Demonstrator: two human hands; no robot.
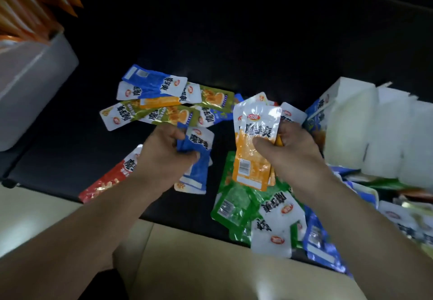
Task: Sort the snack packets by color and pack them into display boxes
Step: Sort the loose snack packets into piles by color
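- Snack packets [164,102] loose across the black table [234,41], in blue, green, olive, orange and red, most of them overlapping.
- Head view, far side: a mixed cluster of blue, olive and orange ones, lying flat just beyond the left hand [164,152].
- Left hand curled round a small bunch of blue packets [198,159], thumb on top, fingers tucked beneath, white printed ends pointing away from the body.
- Right hand [293,149] gripping a fanned stack of orange packets [254,154], thumb pressed on the front one, barcode side showing, white tops pointing away.
- The two bunches held near each other but apart, over the middle of the table.
- Green packets [236,203] heaped below the orange stack, beside the right forearm, some reaching past the near table edge.
- One red packet [105,182] at the near edge, partly hidden by the left wrist.
- More blue ones [321,243] at the near right, partly under the right forearm.
- White display box [365,130] on the right, just beside the right hand, flaps up, blurred; contents not readable.
- Translucent bin [30,84] at the far left, with long orange packs [35,1] standing upright in it.
- Pale beige surface [210,264] below the near table edge.
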